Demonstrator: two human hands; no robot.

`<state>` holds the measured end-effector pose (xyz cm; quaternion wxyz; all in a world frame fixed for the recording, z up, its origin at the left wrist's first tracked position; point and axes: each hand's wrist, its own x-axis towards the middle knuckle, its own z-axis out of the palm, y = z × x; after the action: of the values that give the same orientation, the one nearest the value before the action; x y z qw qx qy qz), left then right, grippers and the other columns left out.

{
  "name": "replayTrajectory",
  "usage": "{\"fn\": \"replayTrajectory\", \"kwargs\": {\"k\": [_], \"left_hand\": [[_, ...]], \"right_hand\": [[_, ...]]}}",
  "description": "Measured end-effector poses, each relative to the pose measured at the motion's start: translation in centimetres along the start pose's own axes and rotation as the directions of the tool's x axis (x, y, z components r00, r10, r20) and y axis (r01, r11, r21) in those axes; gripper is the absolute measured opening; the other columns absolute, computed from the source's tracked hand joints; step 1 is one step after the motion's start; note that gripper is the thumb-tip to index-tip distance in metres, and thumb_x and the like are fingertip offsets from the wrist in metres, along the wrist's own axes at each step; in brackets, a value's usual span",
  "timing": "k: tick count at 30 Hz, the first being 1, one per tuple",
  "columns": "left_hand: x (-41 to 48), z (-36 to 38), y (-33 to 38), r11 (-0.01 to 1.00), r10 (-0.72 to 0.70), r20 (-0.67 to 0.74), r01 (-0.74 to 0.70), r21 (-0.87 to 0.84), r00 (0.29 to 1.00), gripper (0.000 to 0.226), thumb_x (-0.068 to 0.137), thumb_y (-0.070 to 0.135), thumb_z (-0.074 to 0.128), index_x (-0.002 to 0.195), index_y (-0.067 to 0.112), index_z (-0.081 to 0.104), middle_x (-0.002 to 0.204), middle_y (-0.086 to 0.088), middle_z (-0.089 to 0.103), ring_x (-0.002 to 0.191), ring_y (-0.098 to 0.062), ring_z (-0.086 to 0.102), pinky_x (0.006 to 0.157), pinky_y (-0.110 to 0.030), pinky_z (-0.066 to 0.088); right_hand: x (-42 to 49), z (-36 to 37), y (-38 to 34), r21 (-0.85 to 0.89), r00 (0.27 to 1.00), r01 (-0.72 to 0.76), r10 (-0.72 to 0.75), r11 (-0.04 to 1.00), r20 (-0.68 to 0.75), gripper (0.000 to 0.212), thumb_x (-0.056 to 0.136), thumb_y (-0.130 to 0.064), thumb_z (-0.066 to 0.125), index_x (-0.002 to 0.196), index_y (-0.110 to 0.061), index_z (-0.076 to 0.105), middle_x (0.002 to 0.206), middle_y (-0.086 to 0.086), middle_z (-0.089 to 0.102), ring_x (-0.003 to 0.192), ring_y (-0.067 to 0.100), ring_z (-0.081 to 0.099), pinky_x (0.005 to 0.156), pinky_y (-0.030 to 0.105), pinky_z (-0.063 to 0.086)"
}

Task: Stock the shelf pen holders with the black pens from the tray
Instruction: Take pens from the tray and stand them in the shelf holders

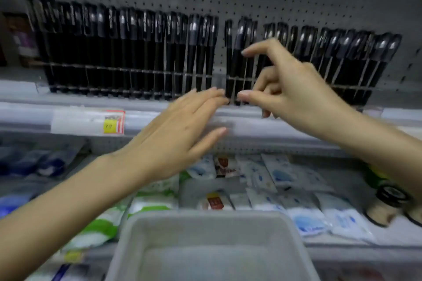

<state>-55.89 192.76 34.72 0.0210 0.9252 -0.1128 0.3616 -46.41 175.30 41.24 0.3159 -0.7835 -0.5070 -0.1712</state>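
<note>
While both hands work at the row of wire pen holders (114,68) on the grey pegboard shelf, the black capped pens (127,52) stand packed in its slots. Only a narrow gap breaks the row at the holders' middle. The left hand (180,134) lies flat with its fingers straight, and its fingertips reach the holders' lower rail just beside that gap. The right hand (294,91) holds nothing that I can see. Its index finger and thumb are spread wide, the index touching a pen's cap just past the gap and the thumb near the holders' bottom rail.

Below the holders, the pale grey plastic tray (205,219) shows no pens in the part in view, so the stocking looks nearly finished and the step in hand looks like tidying. A few pens beside the gap lean. To do this well, brace the holders' rail with the flat hand and nudge each leaning pen upright. Then press the caps down lightly until the tips seat evenly, without knocking the neighbouring pens.
</note>
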Motion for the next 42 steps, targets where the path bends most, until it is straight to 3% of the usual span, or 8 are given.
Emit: {"fn": "replayTrajectory", "kwargs": {"k": [3, 6, 10, 14, 18, 22, 28, 42], "left_hand": [[-4.0, 0.1, 0.8, 0.997, -0.042, 0.078, 0.046, -0.062, 0.996, 0.055, 0.098, 0.047, 0.032, 0.141, 0.013, 0.041, 0.149, -0.005, 0.038, 0.136, -0.013, 0.030, 0.110, -0.017, 0.014], [-9.9, 0.8, 2.1, 0.985, -0.103, 0.190, 0.126, -0.116, 0.976, 0.053, 0.099, 0.048, 0.033, 0.141, 0.017, 0.039, 0.152, 0.000, 0.035, 0.140, -0.009, 0.027, 0.115, -0.020, 0.013], [-17.8, 1.9, 3.8, 0.950, -0.218, 0.326, 0.277, -0.145, 0.920, 0.053, 0.098, 0.050, 0.033, 0.141, 0.020, 0.040, 0.151, 0.005, 0.034, 0.141, -0.003, 0.025, 0.117, -0.023, 0.012], [-23.1, 3.3, 5.3, 0.855, -0.357, 0.391, 0.466, -0.229, 0.848, 0.052, 0.097, 0.056, 0.032, 0.141, 0.028, 0.039, 0.149, 0.013, 0.036, 0.139, 0.007, 0.021, 0.115, -0.017, 0.011], [-25.3, 4.9, 6.4, 0.891, -0.341, 0.446, 0.436, -0.127, 0.827, 0.053, 0.097, 0.050, 0.035, 0.139, 0.019, 0.044, 0.145, 0.004, 0.044, 0.142, -0.005, 0.027, 0.119, -0.032, 0.009], [-25.2, 5.4, 6.1, 0.856, -0.413, 0.420, 0.502, -0.125, 0.808, 0.051, 0.096, 0.048, 0.037, 0.137, 0.019, 0.045, 0.141, 0.005, 0.048, 0.140, -0.005, 0.030, 0.119, -0.028, 0.007], [-25.5, 5.8, 6.1, 0.850, -0.433, 0.405, 0.515, -0.115, 0.805, 0.051, 0.095, 0.048, 0.038, 0.134, 0.017, 0.048, 0.135, 0.003, 0.053, 0.136, -0.007, 0.036, 0.119, -0.029, 0.009], [-25.5, 5.4, 6.0, 0.843, -0.421, 0.416, 0.517, -0.148, 0.806, 0.048, 0.096, 0.050, 0.035, 0.134, 0.023, 0.047, 0.135, 0.010, 0.052, 0.137, -0.003, 0.035, 0.119, -0.030, 0.010]], "right_hand": [[-3.7, 2.5, -0.1, 0.009, 0.991, -0.002, 0.001, 1.000, 0.135, 0.047, 0.085, -0.032, 0.064, 0.125, -0.029, 0.040, 0.071, -0.002, 0.064, 0.061, 0.005, 0.063, 0.059, 0.022, 0.051], [-8.8, 6.0, 0.5, 0.076, 0.938, -0.100, 0.069, 0.992, 0.338, 0.043, 0.082, -0.035, 0.065, 0.118, -0.031, 0.043, 0.071, -0.006, 0.064, 0.061, 0.003, 0.063, 0.059, 0.017, 0.050], [-16.7, 11.1, 2.8, 0.056, 0.764, -0.305, 0.209, 0.951, 0.611, 0.034, 0.080, -0.043, 0.065, 0.109, -0.033, 0.051, 0.081, -0.010, 0.063, 0.071, 0.002, 0.060, 0.066, 0.019, 0.049], [-23.1, 15.1, 4.9, 0.010, 0.582, -0.491, 0.320, 0.871, 0.748, 0.019, 0.081, -0.040, 0.068, 0.090, -0.032, 0.053, 0.083, -0.009, 0.061, 0.073, 0.005, 0.058, 0.072, 0.019, 0.048], [-26.5, 17.2, 4.7, -0.013, 0.471, -0.583, 0.351, 0.812, 0.809, 0.019, 0.083, -0.041, 0.067, 0.088, -0.032, 0.051, 0.081, -0.010, 0.058, 0.073, 0.003, 0.055, 0.078, 0.024, 0.048], [-26.6, 18.3, 4.4, -0.034, 0.474, -0.613, 0.403, 0.789, 0.783, 0.019, 0.082, -0.042, 0.068, 0.083, -0.029, 0.054, 0.078, -0.007, 0.060, 0.070, 0.005, 0.053, 0.077, 0.031, 0.049], [-26.7, 19.1, 4.3, -0.015, 0.432, -0.656, 0.391, 0.755, 0.813, 0.020, 0.084, -0.038, 0.068, 0.075, -0.024, 0.057, 0.073, -0.007, 0.059, 0.067, 0.006, 0.052, 0.070, 0.029, 0.047], [-26.6, 19.0, 4.1, 0.140, 0.436, -0.723, 0.290, 0.676, 0.852, 0.017, 0.086, -0.018, 0.068, 0.072, -0.023, 0.059, 0.064, -0.011, 0.058, 0.057, -0.005, 0.050, 0.060, 0.014, 0.040]]}}
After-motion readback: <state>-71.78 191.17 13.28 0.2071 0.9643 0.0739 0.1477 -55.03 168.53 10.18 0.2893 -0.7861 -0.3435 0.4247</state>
